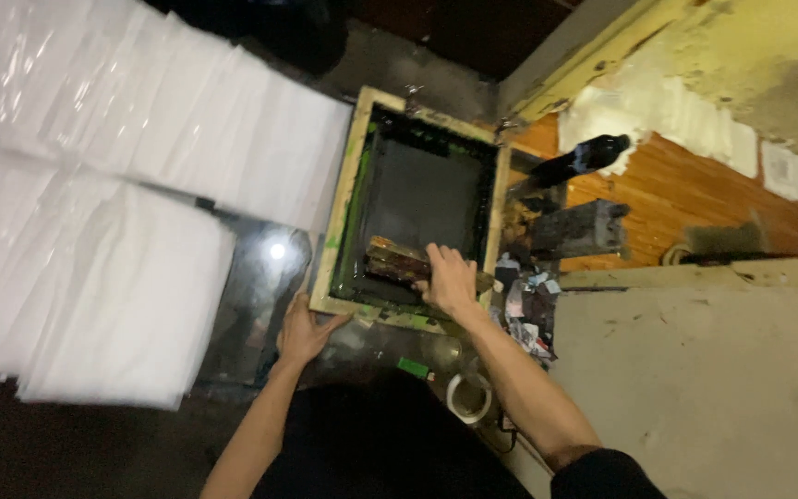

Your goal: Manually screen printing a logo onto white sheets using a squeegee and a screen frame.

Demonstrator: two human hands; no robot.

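Head view. Right hand (450, 277) clamped in a full grip on squeegee (399, 261), a dark ink-caked bar lying across near end of the mesh, inside wooden screen frame (336, 222). Left hand (302, 331) flat & spread, grip wide, holding nothing, pressing on frame's near-left corner w/ fingers touching the wood.

Doing this pull well, as a judgement: keep blade edge level across mesh, even downward pressure, steady angle, one smooth stroke w/o stopping; left palm down hard so frame can't shift or lift. Ink build-up on bar looks thick, so drips at frame edge are a risk.

Surface & room: frame sits on dark glossy counter (260, 286), a light reflected in it just left of the grip. Further left, well apart from squeegee, overlapping rows of white sheets (94, 277) laid out, blurred. Right of the grip, just beside frame: clutter of stained rags & scraps (528, 310), a dark block (576, 228), a black bottle (579, 159) lying tilted on an orange-brown wood surface. Below the grip, near forearm: roll of white tape (466, 397), small green piece (412, 367). Far right: pale scuffed slab (713, 388), peeling yellowish wall (741, 65). Dim lighting overall.
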